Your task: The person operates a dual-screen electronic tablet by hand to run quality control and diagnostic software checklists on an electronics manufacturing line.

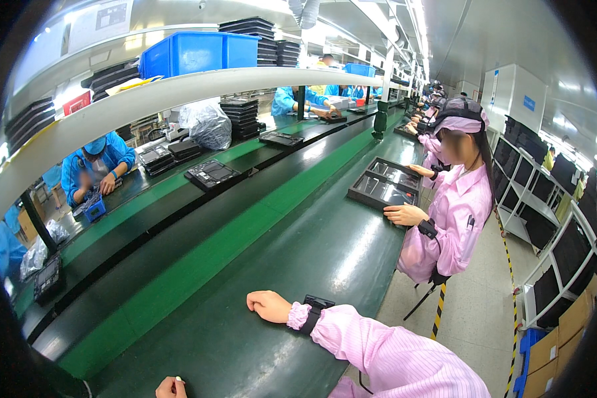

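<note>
My right hand [270, 306] rests on the dark green workbench [305, 265], its fingers curled into a loose fist with nothing showing in them. A pink striped sleeve and a black strap with a small device [317, 304] cover that wrist. My left hand [171, 387] only partly shows at the lower edge, over the bench; its fingers look bent together, and no object is seen in them. Farther along the bench, a co-worker in pink holds a black tray [386, 184] with dark flat parts in it, using both hands.
A green strip [245, 239] and a dark conveyor belt [179, 225] run along the bench. Opened laptop-like units [212, 174] lie beyond it. People in blue work opposite. Overhead is a shelf with blue bins [199, 53]. White carts [544, 265] and cardboard boxes stand at right.
</note>
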`<state>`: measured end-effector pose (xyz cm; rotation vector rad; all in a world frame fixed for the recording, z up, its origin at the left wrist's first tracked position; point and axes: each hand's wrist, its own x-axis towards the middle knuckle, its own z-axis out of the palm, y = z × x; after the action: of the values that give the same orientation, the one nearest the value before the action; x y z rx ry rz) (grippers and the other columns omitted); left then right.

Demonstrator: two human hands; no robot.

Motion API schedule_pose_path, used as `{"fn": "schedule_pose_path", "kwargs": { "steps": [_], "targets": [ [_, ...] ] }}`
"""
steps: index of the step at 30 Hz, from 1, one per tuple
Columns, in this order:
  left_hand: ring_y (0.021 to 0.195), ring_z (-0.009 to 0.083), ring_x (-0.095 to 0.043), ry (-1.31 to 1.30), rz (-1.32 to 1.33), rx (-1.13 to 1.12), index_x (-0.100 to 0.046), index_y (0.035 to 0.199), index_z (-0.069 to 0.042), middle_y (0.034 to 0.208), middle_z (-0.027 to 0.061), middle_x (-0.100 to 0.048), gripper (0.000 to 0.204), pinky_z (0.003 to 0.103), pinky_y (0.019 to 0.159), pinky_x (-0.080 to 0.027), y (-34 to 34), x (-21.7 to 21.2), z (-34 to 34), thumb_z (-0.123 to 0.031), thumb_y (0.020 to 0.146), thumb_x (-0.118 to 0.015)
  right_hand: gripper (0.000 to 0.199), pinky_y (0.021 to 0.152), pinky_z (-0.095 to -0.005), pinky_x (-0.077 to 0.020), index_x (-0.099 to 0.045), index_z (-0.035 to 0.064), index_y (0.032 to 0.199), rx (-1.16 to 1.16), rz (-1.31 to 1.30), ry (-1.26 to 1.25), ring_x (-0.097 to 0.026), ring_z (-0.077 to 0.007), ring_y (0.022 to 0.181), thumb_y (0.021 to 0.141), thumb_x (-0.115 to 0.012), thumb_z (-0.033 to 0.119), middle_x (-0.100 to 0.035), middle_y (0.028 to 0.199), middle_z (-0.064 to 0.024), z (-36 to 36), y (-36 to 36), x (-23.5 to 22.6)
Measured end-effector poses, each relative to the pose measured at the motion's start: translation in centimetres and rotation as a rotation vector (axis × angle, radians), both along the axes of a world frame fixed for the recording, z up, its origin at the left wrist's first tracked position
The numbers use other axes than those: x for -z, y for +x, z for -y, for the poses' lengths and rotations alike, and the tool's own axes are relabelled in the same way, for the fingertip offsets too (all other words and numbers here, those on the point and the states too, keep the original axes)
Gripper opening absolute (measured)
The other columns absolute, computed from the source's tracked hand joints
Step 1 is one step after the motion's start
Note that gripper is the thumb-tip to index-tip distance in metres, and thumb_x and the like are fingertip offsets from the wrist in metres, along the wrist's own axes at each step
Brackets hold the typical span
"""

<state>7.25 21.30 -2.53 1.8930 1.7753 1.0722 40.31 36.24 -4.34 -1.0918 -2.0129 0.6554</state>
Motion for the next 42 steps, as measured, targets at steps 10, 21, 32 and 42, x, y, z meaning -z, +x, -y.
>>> {"fn": "schedule_pose_path", "kwargs": {
  "steps": [10, 21, 32, 42],
  "targets": [
    [0.053, 0.0164, -0.045, 0.008, 0.001, -0.006, -0.057, 0.077, 0.001, 0.06, 0.0135, -0.053, 0.02, 0.031, 0.051, -0.039, -0.6, -0.4, -0.7, -0.016, 0.087, -0.053, 0.01, 0.065, -0.0409, -0.0434, -0.052, 0.0015, 0.074, 0.006, 0.01, 0.005, -0.055, -0.0353, 0.071, 0.073, -0.042, 0.004, -0.055, 0.072, -0.0165, -0.5, -0.5, -0.7],
    [0.053, 0.016, -0.045, -0.002, -0.004, -0.003, -0.057, 0.078, 0.001, 0.06, 0.0135, -0.053, 0.02, 0.031, 0.051, -0.039, -1.2, -0.3, -1.4, -0.016, 0.087, -0.054, 0.009, 0.067, -0.0406, -0.0435, -0.052, 0.0021, 0.075, 0.004, 0.025, -0.011, -0.055, -0.0345, 0.073, 0.073, -0.043, 0.003, -0.055, 0.072, -0.0159, -1.0, -1.0, -0.8],
    [0.058, 0.0215, -0.054, -0.019, 0.006, -0.009, -0.059, 0.081, 0.001, 0.068, 0.0144, -0.058, 0.02, 0.031, 0.057, -0.042, -1.3, -0.1, -1.1, -0.017, 0.088, -0.054, 0.041, 0.076, -0.0434, -0.0393, -0.052, 0.0027, 0.096, 0.938, 0.768, 0.273, -0.047, -0.0299, 0.093, 0.067, -0.069, 0.026, -0.051, 0.094, -0.0136, -1.4, 8.6, -3.5],
    [0.047, 0.0227, -0.048, 0.008, 0.015, -0.132, -0.055, 0.065, 0.001, 0.054, 0.0119, -0.048, 0.018, 0.033, 0.047, -0.035, -1.1, 1.1, -0.9, -0.011, 0.078, -0.058, 0.03, 0.073, -0.0416, -0.0442, -0.055, -0.0027, 0.08, 0.225, 0.735, 0.208, -0.053, -0.0328, 0.08, 0.07, -0.067, 0.023, -0.058, 0.077, -0.0171, 4.6, -1.6, -4.2]
  ]
}}
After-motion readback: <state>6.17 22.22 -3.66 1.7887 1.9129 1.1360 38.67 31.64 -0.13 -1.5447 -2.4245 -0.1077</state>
